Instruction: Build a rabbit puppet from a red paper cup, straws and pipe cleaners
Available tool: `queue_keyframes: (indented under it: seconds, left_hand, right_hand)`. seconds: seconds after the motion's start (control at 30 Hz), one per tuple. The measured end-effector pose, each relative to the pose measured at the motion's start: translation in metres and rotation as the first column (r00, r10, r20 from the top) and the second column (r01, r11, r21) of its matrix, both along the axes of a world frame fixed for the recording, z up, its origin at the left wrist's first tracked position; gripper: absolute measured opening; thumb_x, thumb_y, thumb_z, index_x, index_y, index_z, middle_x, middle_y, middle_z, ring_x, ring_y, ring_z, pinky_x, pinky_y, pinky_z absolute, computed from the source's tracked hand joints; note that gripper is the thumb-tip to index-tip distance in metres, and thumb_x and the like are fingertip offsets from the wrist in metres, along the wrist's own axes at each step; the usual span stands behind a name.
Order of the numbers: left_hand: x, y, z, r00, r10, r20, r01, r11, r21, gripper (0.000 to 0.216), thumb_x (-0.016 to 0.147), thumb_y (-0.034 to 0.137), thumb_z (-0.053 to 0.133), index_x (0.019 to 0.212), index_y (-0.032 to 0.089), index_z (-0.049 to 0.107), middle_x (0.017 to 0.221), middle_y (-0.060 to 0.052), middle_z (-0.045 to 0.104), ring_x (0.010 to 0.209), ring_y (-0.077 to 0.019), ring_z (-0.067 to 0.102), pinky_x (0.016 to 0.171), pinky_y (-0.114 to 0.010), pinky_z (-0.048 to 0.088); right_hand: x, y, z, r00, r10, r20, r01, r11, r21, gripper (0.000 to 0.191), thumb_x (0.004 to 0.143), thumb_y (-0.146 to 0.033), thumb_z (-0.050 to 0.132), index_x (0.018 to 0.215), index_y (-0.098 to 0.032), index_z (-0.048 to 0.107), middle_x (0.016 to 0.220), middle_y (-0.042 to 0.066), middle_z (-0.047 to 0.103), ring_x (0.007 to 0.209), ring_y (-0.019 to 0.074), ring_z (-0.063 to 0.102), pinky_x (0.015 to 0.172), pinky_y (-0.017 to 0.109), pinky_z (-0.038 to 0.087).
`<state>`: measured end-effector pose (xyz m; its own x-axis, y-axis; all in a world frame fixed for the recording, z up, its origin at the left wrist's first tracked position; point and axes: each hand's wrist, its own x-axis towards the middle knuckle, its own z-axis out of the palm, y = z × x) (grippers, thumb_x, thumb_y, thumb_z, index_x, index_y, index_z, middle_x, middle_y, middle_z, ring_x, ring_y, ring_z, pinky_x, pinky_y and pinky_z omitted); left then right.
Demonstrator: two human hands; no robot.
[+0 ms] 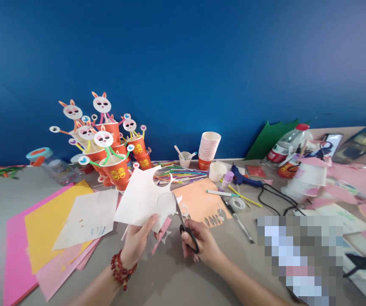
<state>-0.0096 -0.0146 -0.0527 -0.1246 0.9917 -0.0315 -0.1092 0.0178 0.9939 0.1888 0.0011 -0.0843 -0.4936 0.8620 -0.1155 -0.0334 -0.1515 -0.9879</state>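
Observation:
My left hand [140, 238], with a red bead bracelet [121, 268] at the wrist, grips a sheet of white paper [140, 197] by its lower edge. Round bites are cut from the paper's upper right side, and a drawn circle shows near its right edge. In my right hand [202, 244] is a pair of scissors [184, 227] with dark handles, blades pointing up beside the paper's right edge. Whether the blades touch the paper I cannot tell. Beneath lies an orange sheet [198, 197] with leaf-shaped holes, and white and pink scraps lie close by.
Red paper cups with rabbit faces [115, 170] stand at the back left. Coloured sheets [17, 238] lie at left. Behind are stacked paper cups [209, 148] and pipe cleaners [183, 174]. A glue gun [247, 178] with black cord, a pen [240, 221] and a bottle [287, 144] are at right.

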Motion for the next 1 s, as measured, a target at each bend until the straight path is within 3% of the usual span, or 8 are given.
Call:
queue_keyframes:
  seconds: [0.43,0.8,1.0]
  left_hand:
    - [-0.001,0.000,-0.001,1.000,0.016,0.020,-0.016,1.000,-0.006,0.034,0.085,0.040,0.066,0.063,0.014,0.067,0.055,-0.002,0.065,0.050,-0.0141,0.057,0.050,-0.025,0.047]
    - [-0.009,-0.006,0.026,0.999,0.021,0.028,-0.020,0.999,-0.038,0.031,0.080,0.039,0.072,0.061,0.015,0.068,0.057,-0.001,0.064,0.047,-0.0116,0.052,0.047,-0.023,0.046]
    - [-0.012,0.001,0.019,0.994,0.055,0.097,-0.049,0.997,-0.060,0.027,0.078,0.038,0.074,0.067,0.014,0.069,0.058,-0.001,0.064,0.049,-0.0115,0.054,0.044,-0.021,0.042]
  right_hand:
    - [0.001,0.000,0.002,1.000,-0.005,0.024,0.004,0.999,0.042,0.058,0.076,-0.077,0.057,0.071,-0.022,0.041,0.044,-0.002,0.059,0.026,0.0058,0.038,0.028,0.016,0.027]
    - [0.001,-0.001,0.008,1.000,0.006,0.019,-0.007,0.999,0.031,0.051,0.076,-0.069,0.064,0.071,-0.022,0.044,0.045,-0.004,0.059,0.028,0.0061,0.040,0.027,0.015,0.027]
    - [-0.001,-0.003,0.006,1.000,0.023,0.009,-0.023,1.000,0.005,0.057,0.074,-0.075,0.061,0.070,-0.022,0.043,0.044,-0.005,0.057,0.027,0.0051,0.037,0.027,0.015,0.026]
